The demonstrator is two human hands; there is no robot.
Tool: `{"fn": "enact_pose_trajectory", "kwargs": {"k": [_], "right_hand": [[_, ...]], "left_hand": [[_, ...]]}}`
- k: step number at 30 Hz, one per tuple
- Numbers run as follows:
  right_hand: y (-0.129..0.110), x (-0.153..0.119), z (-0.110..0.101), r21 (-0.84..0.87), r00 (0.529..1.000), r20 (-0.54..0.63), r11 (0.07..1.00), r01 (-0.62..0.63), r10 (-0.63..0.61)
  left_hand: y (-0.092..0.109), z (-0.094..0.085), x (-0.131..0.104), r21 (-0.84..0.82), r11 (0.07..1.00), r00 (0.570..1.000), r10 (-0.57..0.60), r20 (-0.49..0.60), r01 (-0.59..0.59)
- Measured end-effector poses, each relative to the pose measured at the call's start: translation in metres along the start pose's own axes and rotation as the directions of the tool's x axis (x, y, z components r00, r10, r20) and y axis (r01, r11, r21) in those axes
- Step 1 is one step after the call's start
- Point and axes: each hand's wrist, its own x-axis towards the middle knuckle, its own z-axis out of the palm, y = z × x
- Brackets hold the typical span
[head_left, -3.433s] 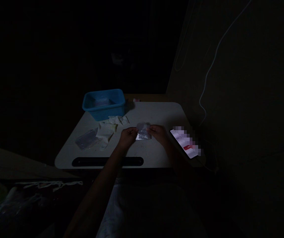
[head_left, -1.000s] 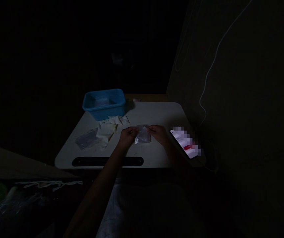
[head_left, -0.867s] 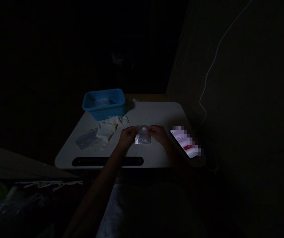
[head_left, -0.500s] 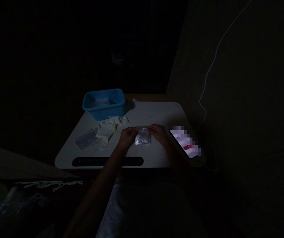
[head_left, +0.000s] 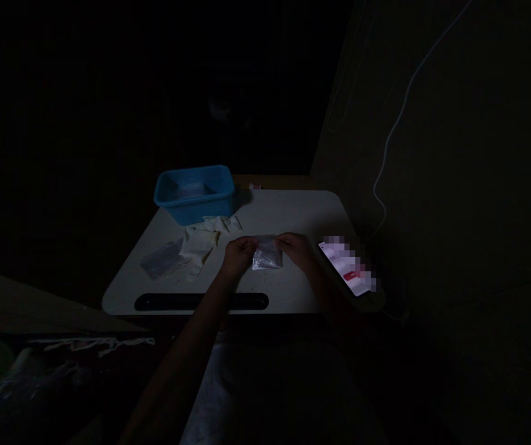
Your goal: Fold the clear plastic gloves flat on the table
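Observation:
In the dim head view, a small clear plastic bag [head_left: 267, 255] is stretched between my two hands over the white table. My left hand [head_left: 240, 252] pinches its upper left corner. The upper right corner is between the fingers of my right hand [head_left: 293, 246]. To the left lie flat clear plastic bags [head_left: 165, 259] and a crumpled off-white cloth or paper piece [head_left: 197, 242]. Several small whitish packets [head_left: 223, 224] lie behind, near the blue basin.
The blue basin [head_left: 203, 209] stands at the table's back left. A lit phone [head_left: 348, 271] lies at the right edge of the white table [head_left: 293, 207]. A black slot [head_left: 170, 301] runs along the front; a white cable [head_left: 388, 139] hangs right.
Both hands and the bag stay almost in place. The picture is slightly darker.

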Motion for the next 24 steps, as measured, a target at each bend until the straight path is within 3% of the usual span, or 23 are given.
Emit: {"fn": "enact_pose_trajectory", "kwargs": {"k": [11,16,24], "right_hand": [[0.0021,-0.0004,-0.0005,0.007,0.999,-0.02,0.999,0.032,-0.032],[-0.0007,-0.0013,0.0012,-0.02,0.999,0.038,1.0,0.018,-0.018],[-0.0005,-0.0016,-0.0008,-0.044,1.0,0.007,0.999,-0.014,0.014]], "left_hand": [[0.0008,-0.0017,0.0005,0.012,0.999,0.999,0.034,-0.023,-0.034],[0.0011,-0.0024,0.0006,0.0,0.998,0.998,0.059,-0.022,-0.059],[0.003,0.0006,-0.0006,-0.126,0.992,1.0,-0.02,-0.008,0.019]]}}
